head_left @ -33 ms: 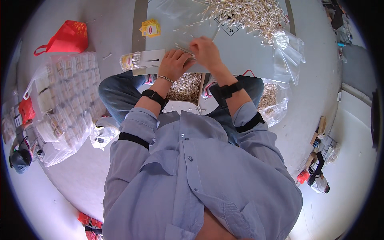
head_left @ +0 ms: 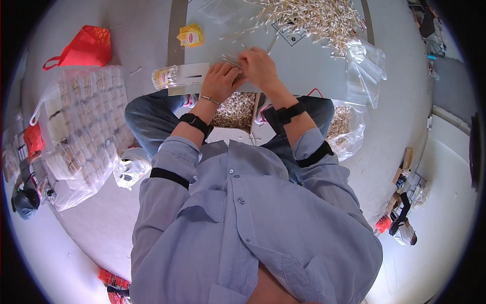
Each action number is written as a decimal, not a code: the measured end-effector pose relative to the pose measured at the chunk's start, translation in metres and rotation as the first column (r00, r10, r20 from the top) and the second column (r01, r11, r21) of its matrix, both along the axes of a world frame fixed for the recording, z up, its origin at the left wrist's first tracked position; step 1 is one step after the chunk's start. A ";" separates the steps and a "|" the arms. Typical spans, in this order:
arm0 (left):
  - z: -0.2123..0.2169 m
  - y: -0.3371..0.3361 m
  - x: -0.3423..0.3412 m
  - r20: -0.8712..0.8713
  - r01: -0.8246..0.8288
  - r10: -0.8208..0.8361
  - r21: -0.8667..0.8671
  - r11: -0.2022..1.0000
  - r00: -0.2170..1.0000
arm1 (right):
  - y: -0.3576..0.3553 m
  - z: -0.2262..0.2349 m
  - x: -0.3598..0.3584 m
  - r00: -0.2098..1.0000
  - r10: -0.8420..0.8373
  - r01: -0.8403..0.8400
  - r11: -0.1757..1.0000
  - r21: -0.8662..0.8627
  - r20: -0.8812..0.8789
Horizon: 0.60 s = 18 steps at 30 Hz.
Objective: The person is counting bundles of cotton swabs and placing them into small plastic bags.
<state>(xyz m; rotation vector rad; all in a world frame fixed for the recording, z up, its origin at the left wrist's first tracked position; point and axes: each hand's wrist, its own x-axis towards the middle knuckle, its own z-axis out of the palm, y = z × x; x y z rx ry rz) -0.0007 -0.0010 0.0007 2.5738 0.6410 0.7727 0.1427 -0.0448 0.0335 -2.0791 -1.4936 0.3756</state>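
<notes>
Near the table's front edge, my left hand [head_left: 221, 81] curls its fingers around some cotton swabs [head_left: 231, 61], whose ends stick out above the fingertips. Pressed up against it from the right is my right hand [head_left: 258, 67], bent and closed on the same swabs; its fingertips are partly hidden. To the left of my left hand lies a white card [head_left: 193, 74] with dark print. A clear pack of cotton swabs [head_left: 165, 77] with a yellow label rests at the card's left end. A large loose heap of cotton swabs [head_left: 319, 20] covers the far right of the table [head_left: 304, 76].
Yellow labels [head_left: 191, 36] lie at the table's left. A clear plastic bag [head_left: 365, 71] hangs over its right edge. Below my hands, a box of swabs [head_left: 234, 111] stands between my legs. Many wrapped packs [head_left: 86, 116] and a red bag [head_left: 86, 48] sit on the floor at left.
My right hand has shifted slightly left, closer against my left hand and the swabs. My left hand stays in place.
</notes>
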 end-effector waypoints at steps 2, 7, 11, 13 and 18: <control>-0.001 0.001 -0.001 -0.006 0.007 -0.007 0.011 1.000 1.000 | 0.002 0.001 -0.007 0.996 0.070 -0.066 0.995 -0.070 0.054; -0.003 0.002 -0.004 -0.060 0.026 -0.027 -0.017 1.000 0.998 | 0.009 0.002 -0.007 0.931 0.216 -0.153 0.962 -0.225 0.293; 0.000 0.001 0.000 -0.023 0.019 -0.019 -0.021 1.000 1.000 | 0.007 -0.007 0.001 0.953 0.187 -0.156 0.978 -0.141 0.240; 0.002 0.000 0.003 -0.003 -0.017 0.017 -0.002 1.000 1.000 | 0.001 -0.011 0.011 0.992 0.066 -0.087 0.974 0.210 0.107; 0.011 -0.001 0.005 0.000 -0.202 0.203 0.054 0.978 0.979 | -0.035 -0.004 0.020 0.926 -0.180 0.210 0.976 0.055 -0.332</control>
